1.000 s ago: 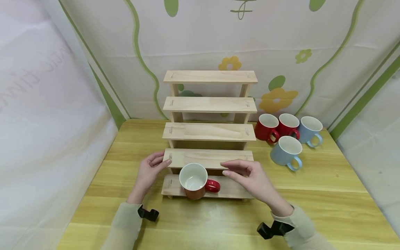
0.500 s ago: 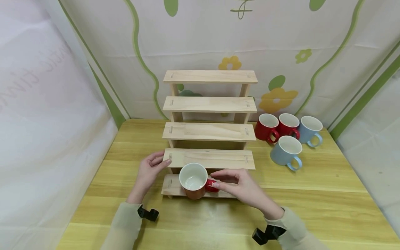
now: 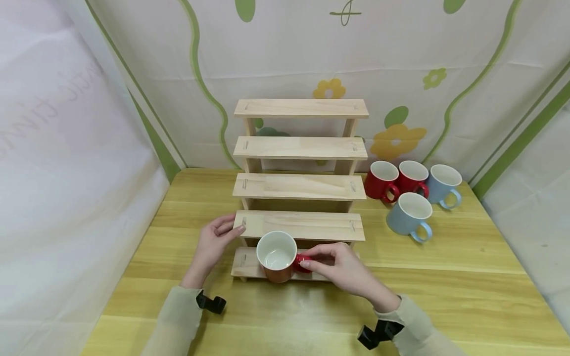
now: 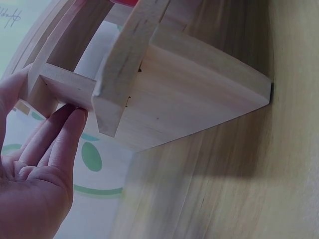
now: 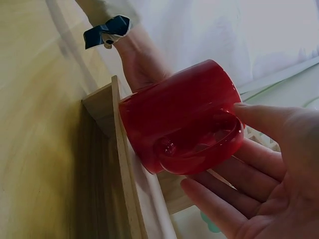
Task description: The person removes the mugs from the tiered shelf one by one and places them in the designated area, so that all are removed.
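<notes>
A red mug [image 3: 276, 257] with a white inside stands upright on the lowest step of the tiered wooden shelf [image 3: 299, 186], left of the step's middle, its handle pointing right. My right hand [image 3: 347, 269] pinches that handle [image 5: 202, 149] between thumb and fingers; in the right wrist view the thumb is at its upper end and the fingers lie behind it. At the shelf's left side, my left hand [image 3: 213, 244] grips the end of the second step from the bottom, thumb on top. In the left wrist view its fingers [image 4: 67, 144] reach under the board.
Right of the shelf, two more red mugs [image 3: 379, 184] and two light blue mugs [image 3: 403, 220] stand close together on the wooden table [image 3: 454, 287]. A white patterned cloth [image 3: 285, 54] hangs behind the shelf, with more cloth along both sides.
My right hand has moved left and down from the second step's right part to the mug's handle and has closed on it. The left hand and the mug have stayed in place.
</notes>
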A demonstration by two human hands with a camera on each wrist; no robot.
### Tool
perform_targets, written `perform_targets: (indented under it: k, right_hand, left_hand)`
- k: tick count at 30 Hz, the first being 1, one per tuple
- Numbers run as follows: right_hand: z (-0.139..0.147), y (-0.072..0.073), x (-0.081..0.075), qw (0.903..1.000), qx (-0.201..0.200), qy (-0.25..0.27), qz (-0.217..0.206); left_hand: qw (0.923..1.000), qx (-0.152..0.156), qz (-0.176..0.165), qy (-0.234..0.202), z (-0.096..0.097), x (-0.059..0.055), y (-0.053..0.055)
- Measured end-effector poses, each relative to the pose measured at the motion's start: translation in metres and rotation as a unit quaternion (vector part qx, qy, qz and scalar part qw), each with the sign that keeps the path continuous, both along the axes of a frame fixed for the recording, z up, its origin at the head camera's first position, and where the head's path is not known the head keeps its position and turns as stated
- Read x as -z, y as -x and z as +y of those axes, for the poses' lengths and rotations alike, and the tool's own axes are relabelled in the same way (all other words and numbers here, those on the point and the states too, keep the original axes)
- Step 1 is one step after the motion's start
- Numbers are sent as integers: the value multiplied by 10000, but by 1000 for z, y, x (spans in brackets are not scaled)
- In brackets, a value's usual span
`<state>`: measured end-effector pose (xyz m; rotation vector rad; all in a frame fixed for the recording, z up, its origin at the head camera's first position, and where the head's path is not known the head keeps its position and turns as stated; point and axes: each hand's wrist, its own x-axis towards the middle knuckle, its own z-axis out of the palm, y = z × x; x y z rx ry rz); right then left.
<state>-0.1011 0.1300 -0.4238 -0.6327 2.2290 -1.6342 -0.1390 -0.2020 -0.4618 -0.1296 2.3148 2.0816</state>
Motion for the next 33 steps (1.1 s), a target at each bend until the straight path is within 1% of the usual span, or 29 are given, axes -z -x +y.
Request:
perform_targets:
  k: [8,21,33]
  right_hand:
    - [-1,1,4,10000,-2,57,4]
    - [-3,-4,9,9988,181,341,-297]
    - [-2,-7,14,9979,229,575,-166]
  left_hand:
    - [10000,-13,27,-7,0,-1,1]
    - [10000,18,42,1,0,2,2]
    - [9999,-9,100,-65,0,1,1]
